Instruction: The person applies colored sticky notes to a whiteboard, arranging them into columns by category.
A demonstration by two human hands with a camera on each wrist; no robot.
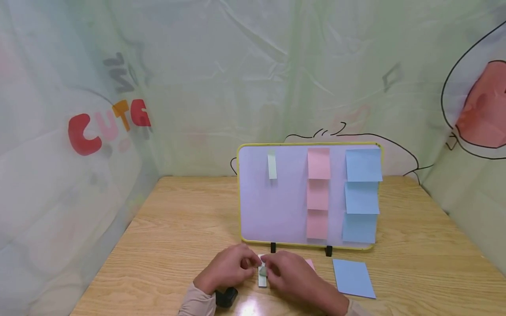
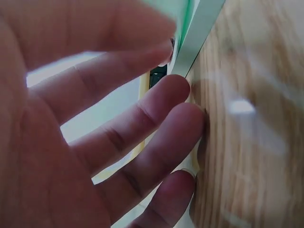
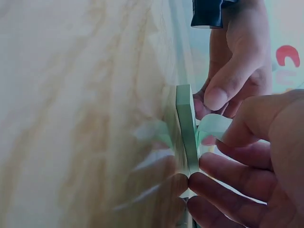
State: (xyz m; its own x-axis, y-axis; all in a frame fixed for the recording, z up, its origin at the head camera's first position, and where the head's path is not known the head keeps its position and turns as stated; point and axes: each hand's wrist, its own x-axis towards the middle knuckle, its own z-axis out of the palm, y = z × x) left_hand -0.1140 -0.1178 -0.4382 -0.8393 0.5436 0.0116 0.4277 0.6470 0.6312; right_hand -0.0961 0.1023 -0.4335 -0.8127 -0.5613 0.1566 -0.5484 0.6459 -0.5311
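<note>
A narrow pale green sticky note pad (image 1: 262, 282) lies on the table between both hands. Thumb and index finger of my right hand (image 1: 290, 276) pinch the top sheet (image 3: 213, 124), which curls up from the pad. The other right fingertips rest low beside the pad's near end. From the other side my left hand (image 1: 231, 267) reaches in, index fingertip at the pad's edge. Its remaining fingers (image 2: 161, 142) are spread and loosely extended close to the tabletop in the left wrist view.
Behind the hands a yellow-framed whiteboard (image 1: 284, 219) stands on black feet. It carries one green strip (image 1: 272, 165), pink notes (image 1: 318, 194) and blue notes (image 1: 362, 197) in columns. A blue pad (image 1: 353, 278) lies at right; a pink pad (image 1: 310, 263) is mostly hidden behind my right hand.
</note>
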